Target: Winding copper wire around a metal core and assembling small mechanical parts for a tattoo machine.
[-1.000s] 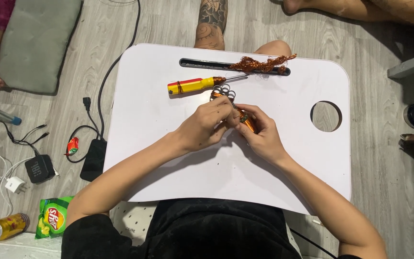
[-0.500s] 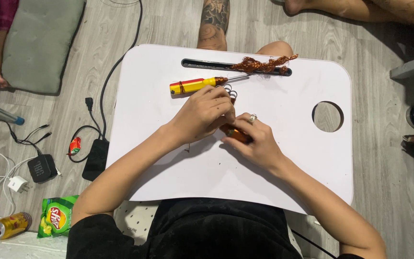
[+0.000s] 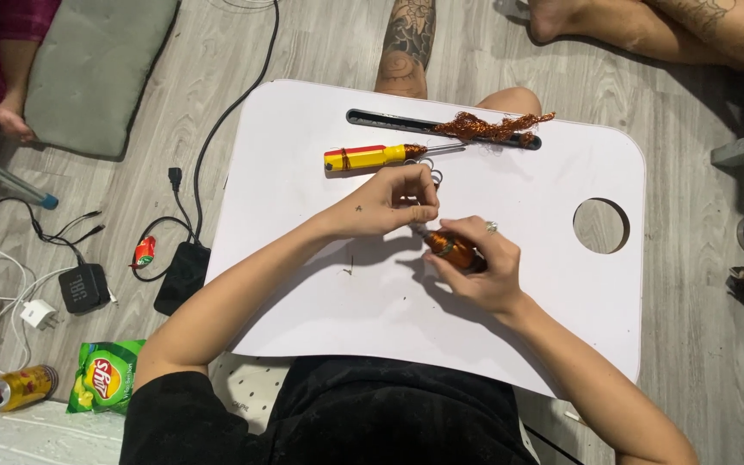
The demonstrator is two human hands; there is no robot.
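From the head camera we look down on a white lap table (image 3: 320, 284) with a round hole (image 3: 601, 226) at its right side and a dark slot (image 3: 389, 118) along its far edge. We see the right hand (image 3: 480, 267) closed around a small orange-brown wound piece (image 3: 448, 248), which sits in the fist above the middle of the table. The left hand (image 3: 389, 202) meets it from the left, its fingertips (image 3: 419, 213) pinched together at the near end of that piece; whether they pinch the piece itself or a thin wire there, we cannot tell. Just beyond the hands lies a yellow-handled screwdriver (image 3: 368, 158), flat on the table, its shaft pointing right. A tangle of copper wire (image 3: 492, 129) rests over the slot, apart from both hands. On the floor to the left we find a black power brick (image 3: 181, 277), a small dark speaker (image 3: 83, 287), a green snack bag (image 3: 105, 376) and a yellow can (image 3: 19, 387). Another person's legs (image 3: 408, 43) lie beyond the table.
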